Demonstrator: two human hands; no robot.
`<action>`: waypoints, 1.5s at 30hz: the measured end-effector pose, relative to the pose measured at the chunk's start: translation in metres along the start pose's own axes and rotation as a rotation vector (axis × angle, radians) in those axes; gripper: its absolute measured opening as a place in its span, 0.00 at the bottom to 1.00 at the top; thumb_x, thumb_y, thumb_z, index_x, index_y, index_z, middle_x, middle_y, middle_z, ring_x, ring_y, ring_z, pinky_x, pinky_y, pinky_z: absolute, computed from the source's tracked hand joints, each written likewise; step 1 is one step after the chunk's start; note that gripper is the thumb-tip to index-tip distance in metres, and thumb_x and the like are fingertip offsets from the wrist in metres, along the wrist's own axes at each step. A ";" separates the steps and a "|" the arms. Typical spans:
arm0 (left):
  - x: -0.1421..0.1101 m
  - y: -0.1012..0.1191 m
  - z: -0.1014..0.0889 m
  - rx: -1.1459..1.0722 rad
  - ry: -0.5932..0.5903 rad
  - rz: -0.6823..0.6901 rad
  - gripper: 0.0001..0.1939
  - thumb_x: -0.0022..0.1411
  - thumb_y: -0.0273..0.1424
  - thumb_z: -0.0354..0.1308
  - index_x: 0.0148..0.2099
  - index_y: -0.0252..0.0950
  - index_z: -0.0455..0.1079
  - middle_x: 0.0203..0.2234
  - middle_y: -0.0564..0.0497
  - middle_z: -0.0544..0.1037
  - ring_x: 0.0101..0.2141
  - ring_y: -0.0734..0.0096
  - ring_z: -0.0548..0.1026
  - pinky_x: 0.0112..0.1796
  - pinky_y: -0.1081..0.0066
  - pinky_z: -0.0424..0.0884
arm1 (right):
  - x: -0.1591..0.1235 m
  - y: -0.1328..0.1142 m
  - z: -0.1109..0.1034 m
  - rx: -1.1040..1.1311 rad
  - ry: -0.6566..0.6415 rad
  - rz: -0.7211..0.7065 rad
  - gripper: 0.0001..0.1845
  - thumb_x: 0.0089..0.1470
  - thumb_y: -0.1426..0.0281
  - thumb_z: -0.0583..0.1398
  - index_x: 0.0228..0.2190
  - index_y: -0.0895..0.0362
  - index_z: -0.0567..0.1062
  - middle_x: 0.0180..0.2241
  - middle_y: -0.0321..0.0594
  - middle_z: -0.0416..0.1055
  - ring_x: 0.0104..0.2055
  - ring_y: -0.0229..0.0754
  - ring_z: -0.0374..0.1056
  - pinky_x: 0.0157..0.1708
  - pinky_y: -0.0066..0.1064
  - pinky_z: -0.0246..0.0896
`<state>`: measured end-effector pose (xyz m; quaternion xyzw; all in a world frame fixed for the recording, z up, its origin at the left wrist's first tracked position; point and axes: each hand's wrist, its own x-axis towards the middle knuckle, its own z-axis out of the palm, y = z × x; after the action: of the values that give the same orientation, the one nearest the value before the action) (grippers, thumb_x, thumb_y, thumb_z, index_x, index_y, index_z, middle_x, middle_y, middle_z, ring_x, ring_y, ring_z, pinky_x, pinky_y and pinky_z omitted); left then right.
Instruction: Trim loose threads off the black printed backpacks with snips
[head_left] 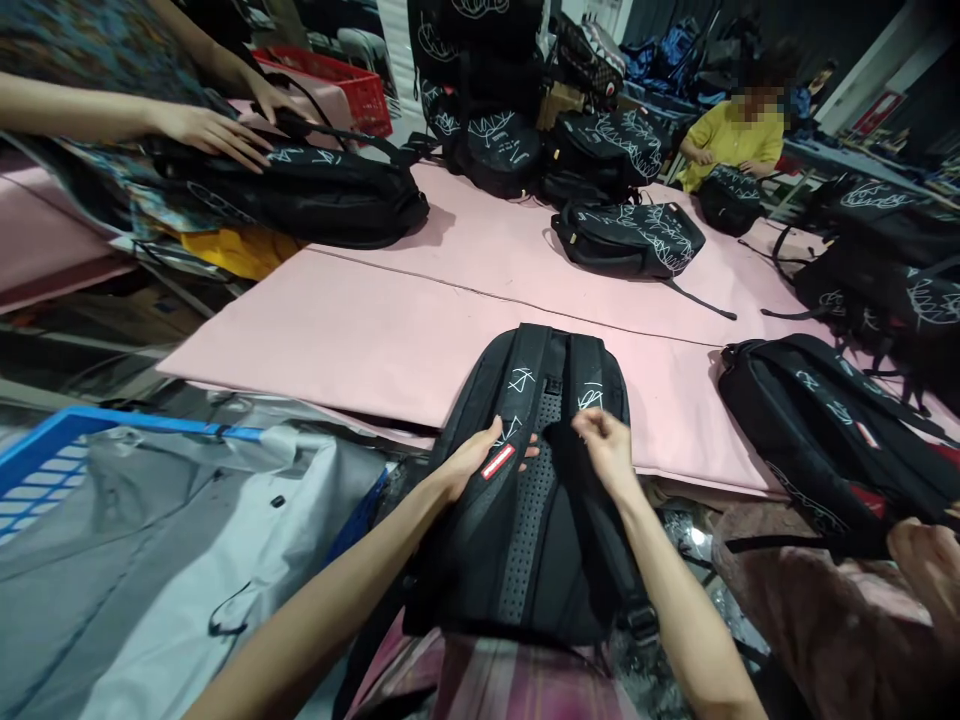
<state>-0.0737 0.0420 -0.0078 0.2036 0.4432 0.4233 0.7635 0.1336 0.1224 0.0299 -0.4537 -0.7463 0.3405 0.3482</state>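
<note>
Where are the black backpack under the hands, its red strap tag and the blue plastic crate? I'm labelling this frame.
black backpack (536, 520), head view, mesh back panel.
red strap tag (498, 461), head view, middle.
blue plastic crate (45, 440), head view, rim.
</note>
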 end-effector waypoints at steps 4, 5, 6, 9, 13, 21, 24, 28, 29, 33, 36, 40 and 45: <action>0.002 -0.002 0.001 -0.017 -0.013 0.037 0.32 0.60 0.52 0.43 0.48 0.30 0.71 0.44 0.38 0.75 0.44 0.59 0.74 0.45 0.65 0.69 | -0.003 0.021 -0.070 -0.327 0.425 0.170 0.19 0.53 0.66 0.52 0.43 0.61 0.71 0.42 0.49 0.70 0.41 0.47 0.67 0.39 0.37 0.60; 0.002 -0.002 0.003 -0.017 -0.006 0.046 0.31 0.60 0.51 0.44 0.47 0.30 0.71 0.43 0.38 0.76 0.44 0.59 0.74 0.45 0.64 0.69 | -0.007 0.023 -0.081 -0.442 0.465 0.190 0.22 0.53 0.66 0.52 0.47 0.61 0.69 0.47 0.52 0.68 0.44 0.49 0.66 0.41 0.39 0.59; 0.002 -0.002 0.005 -0.015 0.003 0.049 0.31 0.60 0.51 0.45 0.46 0.29 0.71 0.42 0.38 0.76 0.44 0.59 0.74 0.46 0.64 0.69 | -0.012 0.023 -0.087 -0.517 0.463 0.203 0.24 0.53 0.66 0.52 0.51 0.61 0.66 0.49 0.53 0.66 0.46 0.50 0.66 0.43 0.40 0.59; 0.000 0.001 0.009 0.058 0.049 0.037 0.32 0.58 0.52 0.46 0.43 0.27 0.72 0.39 0.37 0.77 0.42 0.57 0.74 0.45 0.62 0.69 | -0.037 0.015 -0.075 -0.471 0.251 0.239 0.26 0.54 0.61 0.53 0.52 0.59 0.66 0.43 0.51 0.71 0.44 0.51 0.68 0.43 0.42 0.60; -0.007 0.031 0.002 0.444 0.439 0.252 0.29 0.55 0.49 0.51 0.46 0.29 0.69 0.41 0.39 0.76 0.43 0.57 0.73 0.46 0.60 0.68 | -0.055 0.006 -0.039 -0.069 0.005 0.359 0.28 0.45 0.60 0.62 0.48 0.58 0.70 0.32 0.43 0.74 0.35 0.48 0.70 0.38 0.38 0.63; 0.062 0.141 0.012 0.973 0.645 0.738 0.19 0.57 0.35 0.49 0.48 0.34 0.68 0.46 0.45 0.74 0.45 0.63 0.72 0.48 0.64 0.66 | 0.050 0.041 -0.059 1.069 0.239 0.530 0.25 0.41 0.70 0.64 0.44 0.56 0.69 0.19 0.28 0.66 0.12 0.27 0.52 0.10 0.19 0.48; 0.114 0.160 0.032 1.088 0.580 0.738 0.18 0.58 0.32 0.48 0.49 0.32 0.68 0.45 0.44 0.74 0.45 0.63 0.72 0.49 0.63 0.65 | 0.069 0.061 -0.055 1.242 0.171 0.555 0.20 0.41 0.73 0.63 0.40 0.56 0.70 0.19 0.28 0.65 0.11 0.25 0.47 0.08 0.17 0.44; 0.175 0.176 0.064 1.177 0.328 0.863 0.21 0.60 0.35 0.47 0.54 0.35 0.65 0.53 0.46 0.69 0.53 0.65 0.65 0.53 0.65 0.58 | 0.066 0.078 -0.049 1.366 0.092 0.534 0.16 0.43 0.75 0.61 0.38 0.56 0.70 0.21 0.29 0.64 0.12 0.26 0.47 0.09 0.17 0.45; 0.188 0.180 0.073 1.209 0.216 0.895 0.22 0.60 0.36 0.48 0.55 0.37 0.64 0.55 0.47 0.66 0.55 0.65 0.62 0.55 0.65 0.54 | 0.065 0.081 -0.049 1.394 0.071 0.540 0.16 0.43 0.76 0.60 0.38 0.56 0.70 0.21 0.29 0.64 0.12 0.26 0.46 0.09 0.17 0.46; 0.229 0.190 0.105 1.369 -0.215 0.791 0.18 0.58 0.38 0.50 0.48 0.40 0.70 0.50 0.53 0.72 0.52 0.67 0.64 0.52 0.71 0.54 | 0.065 0.093 -0.055 1.406 -0.082 0.643 0.05 0.45 0.74 0.60 0.28 0.57 0.70 0.15 0.26 0.57 0.12 0.27 0.43 0.11 0.17 0.47; 0.247 0.190 0.118 1.455 -0.260 0.634 0.17 0.57 0.41 0.50 0.34 0.36 0.75 0.26 0.54 0.76 0.31 0.71 0.71 0.35 0.76 0.61 | 0.062 0.101 -0.062 1.354 -0.163 0.738 0.10 0.47 0.68 0.61 0.20 0.59 0.68 0.10 0.25 0.49 0.11 0.28 0.42 0.10 0.19 0.45; 0.256 0.183 0.125 1.517 -0.148 0.562 0.20 0.51 0.44 0.55 0.16 0.35 0.65 0.09 0.57 0.59 0.18 0.76 0.58 0.24 0.74 0.51 | 0.050 0.100 -0.075 1.303 -0.238 0.875 0.26 0.52 0.52 0.55 0.25 0.65 0.74 0.09 0.30 0.56 0.11 0.30 0.48 0.10 0.21 0.47; 0.258 0.180 0.129 1.532 -0.125 0.496 0.23 0.51 0.44 0.54 0.14 0.36 0.55 0.09 0.58 0.53 0.16 0.78 0.52 0.23 0.72 0.47 | 0.040 0.093 -0.088 1.280 -0.293 1.054 0.45 0.51 0.40 0.42 0.40 0.68 0.75 0.08 0.31 0.58 0.10 0.32 0.49 0.13 0.24 0.53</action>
<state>0.0164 0.3644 0.0537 0.7860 0.5087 0.1472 0.3190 0.2335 0.2089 0.0083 -0.4090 -0.1372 0.8714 0.2336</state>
